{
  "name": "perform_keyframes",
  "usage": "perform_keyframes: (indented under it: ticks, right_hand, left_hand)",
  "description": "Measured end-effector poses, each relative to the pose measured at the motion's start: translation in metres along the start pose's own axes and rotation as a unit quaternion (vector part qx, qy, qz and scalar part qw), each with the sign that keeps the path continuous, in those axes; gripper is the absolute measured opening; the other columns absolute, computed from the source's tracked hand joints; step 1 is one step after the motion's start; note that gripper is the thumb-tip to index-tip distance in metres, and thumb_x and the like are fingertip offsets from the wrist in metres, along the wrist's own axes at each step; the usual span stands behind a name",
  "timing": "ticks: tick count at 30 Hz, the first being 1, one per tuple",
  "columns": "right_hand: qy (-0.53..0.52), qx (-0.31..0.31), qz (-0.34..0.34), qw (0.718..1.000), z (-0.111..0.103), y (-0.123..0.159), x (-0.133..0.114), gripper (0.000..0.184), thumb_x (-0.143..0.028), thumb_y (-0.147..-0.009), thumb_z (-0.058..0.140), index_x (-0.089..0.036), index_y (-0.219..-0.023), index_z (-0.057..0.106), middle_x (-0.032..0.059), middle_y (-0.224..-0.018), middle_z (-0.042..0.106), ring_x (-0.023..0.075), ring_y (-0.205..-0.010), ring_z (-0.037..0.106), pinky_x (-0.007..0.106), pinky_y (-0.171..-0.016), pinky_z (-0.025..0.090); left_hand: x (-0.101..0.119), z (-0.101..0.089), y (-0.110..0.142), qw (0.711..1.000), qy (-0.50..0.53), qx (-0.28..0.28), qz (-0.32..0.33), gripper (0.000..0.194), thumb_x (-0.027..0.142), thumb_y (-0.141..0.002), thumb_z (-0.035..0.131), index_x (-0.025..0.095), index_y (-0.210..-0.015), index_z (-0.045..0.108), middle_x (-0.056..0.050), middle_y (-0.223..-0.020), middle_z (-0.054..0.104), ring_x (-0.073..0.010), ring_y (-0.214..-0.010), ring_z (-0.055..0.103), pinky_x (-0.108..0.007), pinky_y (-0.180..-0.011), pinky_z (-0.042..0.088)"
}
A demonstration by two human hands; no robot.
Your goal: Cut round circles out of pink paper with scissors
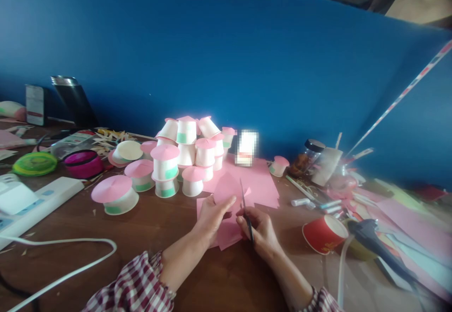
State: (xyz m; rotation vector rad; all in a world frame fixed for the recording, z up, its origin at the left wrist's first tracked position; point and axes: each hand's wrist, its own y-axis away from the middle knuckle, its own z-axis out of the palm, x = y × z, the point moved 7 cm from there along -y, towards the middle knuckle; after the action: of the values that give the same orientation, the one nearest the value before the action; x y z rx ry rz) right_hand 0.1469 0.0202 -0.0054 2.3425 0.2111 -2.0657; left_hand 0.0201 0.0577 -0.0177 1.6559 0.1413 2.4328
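My left hand (213, 215) pinches a piece of pink paper (226, 187) with a rounded upper edge, thumb on top. Close on its right, my right hand (259, 229) grips a pair of scissors (248, 220) by the dark handles. The blades point up and away, at the right edge of the paper. Below and behind both hands lie more pink sheets (263, 180) on the brown table. To the left stand several white paper cups (165, 161) topped with pink paper discs, some stacked on one another.
A red paper cup (325, 234) and a glue gun (377, 246) lie at the right, near a lidded jar (309, 156). At the left are a white power strip (52, 199), a magenta case (83, 163) and a dark flask (74, 100). A blue wall (226, 57) rises behind.
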Motion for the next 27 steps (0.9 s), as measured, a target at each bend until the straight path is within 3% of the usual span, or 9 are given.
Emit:
perform_keyframes:
  ticks: [14, 27]
  right_hand:
    - [0.011, 0.006, 0.015, 1.0, -0.002, -0.001, -0.002, 0.029, -0.032, -0.072, 0.072, -0.012, -0.091, 0.061, -0.0029, -0.058, 0.052, 0.0098, -0.048, 0.048, 0.021, -0.046, 0.04]
    - [0.003, 0.003, 0.018, 1.0, 0.0, 0.002, -0.009, 0.027, -0.033, -0.073, 0.071, -0.012, -0.087, 0.062, -0.0042, -0.053, 0.05, 0.009, -0.045, 0.045, 0.02, -0.043, 0.035]
  left_hand:
    - [0.001, 0.002, 0.002, 1.0, 0.005, 0.001, -0.019, 0.036, 0.038, -0.064, 0.073, 0.011, -0.087, 0.067, -0.01, -0.077, 0.067, -0.0194, -0.068, 0.061, -0.029, -0.061, 0.048]
    - [-0.003, 0.0, -0.001, 1.0, 0.005, -0.019, 0.001, 0.037, 0.041, -0.065, 0.072, 0.011, -0.087, 0.066, -0.009, -0.077, 0.066, -0.0188, -0.069, 0.061, -0.029, -0.062, 0.048]
